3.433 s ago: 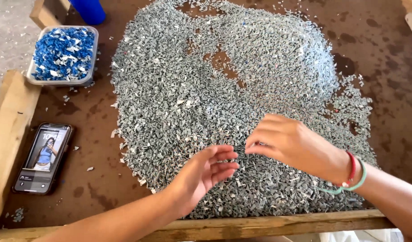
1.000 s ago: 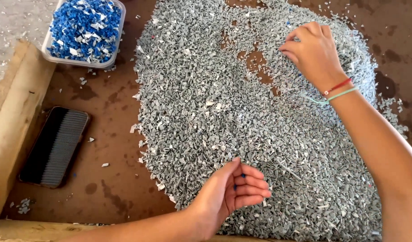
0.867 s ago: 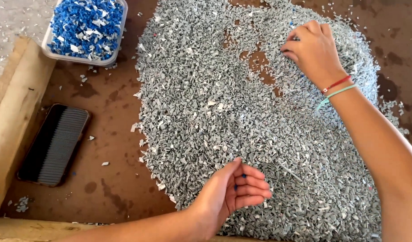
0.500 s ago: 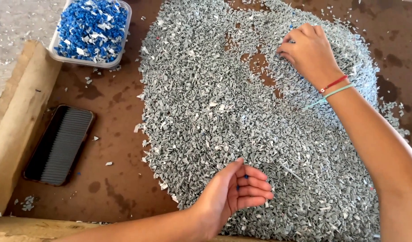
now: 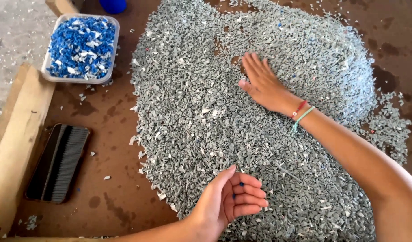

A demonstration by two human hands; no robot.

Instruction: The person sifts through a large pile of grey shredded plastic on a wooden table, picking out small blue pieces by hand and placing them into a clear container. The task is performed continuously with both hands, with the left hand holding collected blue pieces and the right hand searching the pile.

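A broad heap of grey plastic flakes (image 5: 215,116) is spread over most of the brown tabletop (image 5: 112,112), thickest toward the upper right and thinning to scattered bits at its edges; the flakes are small, angular and pale grey, with a few white, blue and red specks mixed in. The right hand (image 5: 262,83) is laid flat on the heap near its middle, fingers stretched out and close together, palm down, nothing pinched. Two thin bracelets (image 5: 300,114), one red and one green, are worn on that wrist. The left hand (image 5: 230,201) is held cupped at the near edge of the heap, palm turned sideways, fingers curled loosely; two small blue flakes (image 5: 237,190) can be seen in the hollow of it. One clear plastic tub (image 5: 81,48) filled with blue flakes is set at the upper left, well apart from the heap. One dark phone (image 5: 58,162) is lying on the tabletop beside a pale wooden rail (image 5: 17,148) at the left edge
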